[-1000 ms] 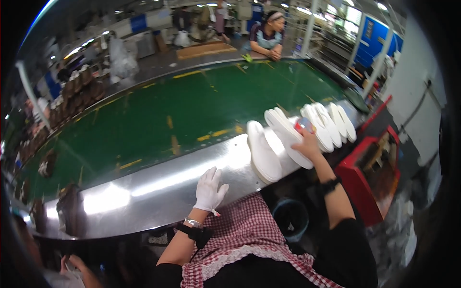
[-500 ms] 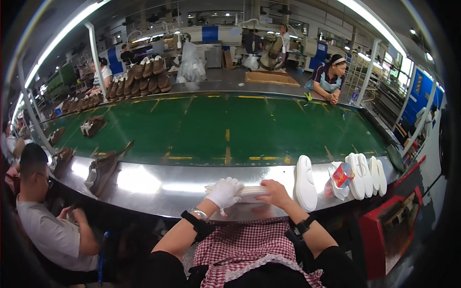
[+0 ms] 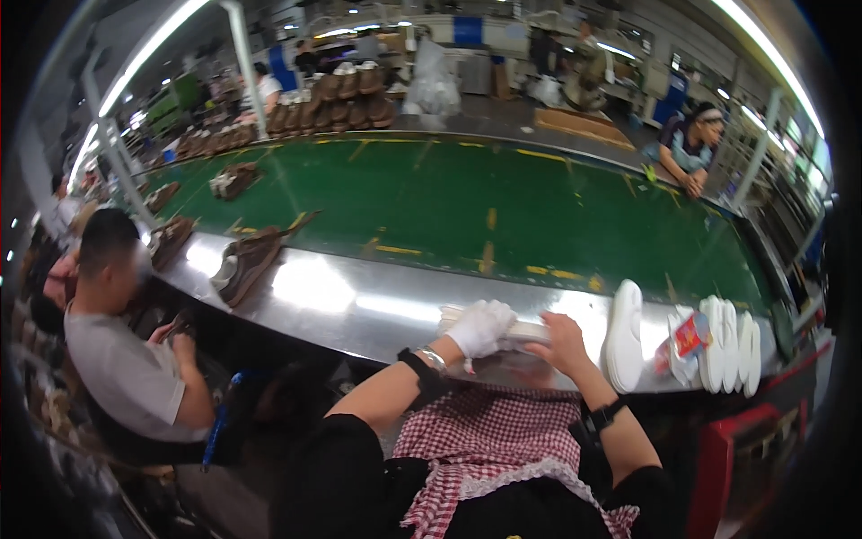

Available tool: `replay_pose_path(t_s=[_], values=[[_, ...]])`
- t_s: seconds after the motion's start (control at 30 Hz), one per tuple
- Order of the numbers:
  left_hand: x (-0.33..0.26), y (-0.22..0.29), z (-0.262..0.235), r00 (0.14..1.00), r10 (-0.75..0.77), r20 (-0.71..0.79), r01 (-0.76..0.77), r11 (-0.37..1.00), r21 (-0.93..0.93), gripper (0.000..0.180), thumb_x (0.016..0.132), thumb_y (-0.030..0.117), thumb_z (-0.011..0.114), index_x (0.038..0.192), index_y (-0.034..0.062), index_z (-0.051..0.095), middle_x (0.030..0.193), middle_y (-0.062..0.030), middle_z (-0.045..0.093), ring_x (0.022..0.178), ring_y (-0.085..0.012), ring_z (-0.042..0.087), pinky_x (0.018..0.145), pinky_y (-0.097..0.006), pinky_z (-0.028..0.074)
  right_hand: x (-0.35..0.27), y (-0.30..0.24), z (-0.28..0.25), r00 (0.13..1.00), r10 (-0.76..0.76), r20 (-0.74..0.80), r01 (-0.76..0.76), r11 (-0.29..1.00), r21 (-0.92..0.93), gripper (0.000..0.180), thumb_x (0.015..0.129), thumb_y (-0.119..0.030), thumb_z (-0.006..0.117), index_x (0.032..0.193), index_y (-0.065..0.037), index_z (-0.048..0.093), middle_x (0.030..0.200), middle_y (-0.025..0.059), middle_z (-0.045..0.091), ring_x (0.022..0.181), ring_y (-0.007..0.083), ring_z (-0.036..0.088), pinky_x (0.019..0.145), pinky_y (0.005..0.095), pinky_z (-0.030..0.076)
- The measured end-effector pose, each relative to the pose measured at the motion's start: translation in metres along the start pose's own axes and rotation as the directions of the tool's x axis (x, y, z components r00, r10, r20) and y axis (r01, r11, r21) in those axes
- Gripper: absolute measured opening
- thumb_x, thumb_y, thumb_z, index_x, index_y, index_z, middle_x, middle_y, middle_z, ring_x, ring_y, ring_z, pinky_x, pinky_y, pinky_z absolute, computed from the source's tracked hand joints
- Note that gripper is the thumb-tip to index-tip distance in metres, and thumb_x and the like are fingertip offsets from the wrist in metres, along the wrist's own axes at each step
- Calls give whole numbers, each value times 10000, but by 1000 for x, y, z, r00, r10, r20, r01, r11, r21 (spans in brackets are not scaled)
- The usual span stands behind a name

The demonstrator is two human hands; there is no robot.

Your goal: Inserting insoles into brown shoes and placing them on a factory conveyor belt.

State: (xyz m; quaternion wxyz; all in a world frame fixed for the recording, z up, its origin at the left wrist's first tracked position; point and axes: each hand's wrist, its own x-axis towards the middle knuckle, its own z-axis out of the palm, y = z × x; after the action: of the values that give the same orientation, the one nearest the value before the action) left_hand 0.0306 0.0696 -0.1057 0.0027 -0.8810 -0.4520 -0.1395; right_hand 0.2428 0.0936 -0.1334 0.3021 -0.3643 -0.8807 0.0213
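My left hand, in a white glove, is closed over a stack of white shoe soles at the metal edge of the bench. My bare right hand grips the other end of the same stack, thumb and fingers around it. The glove hides much of the soles. Just right of my right hand lies a large white sole, apart from it. Further right is a clear plastic bag with a red packet, beside several more white soles.
A green conveyor belt runs beyond the metal ledge. Brown shoes stand at left, with more piled at the far side. A co-worker sits close on my left; another person leans at the far right.
My view has turned, so the bench, soles and co-workers sit further right in the picture. Both hands stay on the stack of soles.
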Motion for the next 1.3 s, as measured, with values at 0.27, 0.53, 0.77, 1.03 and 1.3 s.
replay_pose_path(t_s=[0.27,0.53,0.77,1.03,1.3], values=[[-5,30,-45,875,52,-482,-17,997,75,519,669,298,655,1090,54,477,1000,-144,518,926,-319,483,805,-428,384,11,-17,-26,994,-47,96,50,998,-30,382,720,-286,634,994,-40,533,853,117,584,802,287,563,673,374,460],[41,70,-8,877,-218,-429,53,930,-363,599,690,340,631,1158,19,441,1127,-190,483,1007,-319,489,861,-414,381,-63,73,-153,611,782,-118,-535,519,667,302,821,-275,582,970,-13,600,770,63,633,638,136,603,580,254,479],[149,113,94,866,-306,396,498,449,-742,636,704,428,605,1073,-69,458,946,-225,582,833,-316,593,733,-389,465,-156,187,-111,271,960,75,-239,-8,971,343,798,-240,604,1004,32,568,888,109,623,757,216,617,704,316,495],[189,156,133,744,-453,491,627,217,-749,462,685,284,676,891,-111,551,831,-217,608,643,-266,613,600,-336,491,-171,212,-88,171,980,-98,-880,196,433,420,741,-308,642,940,58,591,868,172,622,760,257,612,676,340,469],[195,136,146,688,-336,644,526,-381,-761,405,670,79,700,996,-82,520,843,-174,603,716,-287,611,606,-370,518,-130,166,-93,156,962,-225,-988,156,-20,522,755,-397,588,1034,42,552,1050,211,539,1031,343,484,851,437,392]])
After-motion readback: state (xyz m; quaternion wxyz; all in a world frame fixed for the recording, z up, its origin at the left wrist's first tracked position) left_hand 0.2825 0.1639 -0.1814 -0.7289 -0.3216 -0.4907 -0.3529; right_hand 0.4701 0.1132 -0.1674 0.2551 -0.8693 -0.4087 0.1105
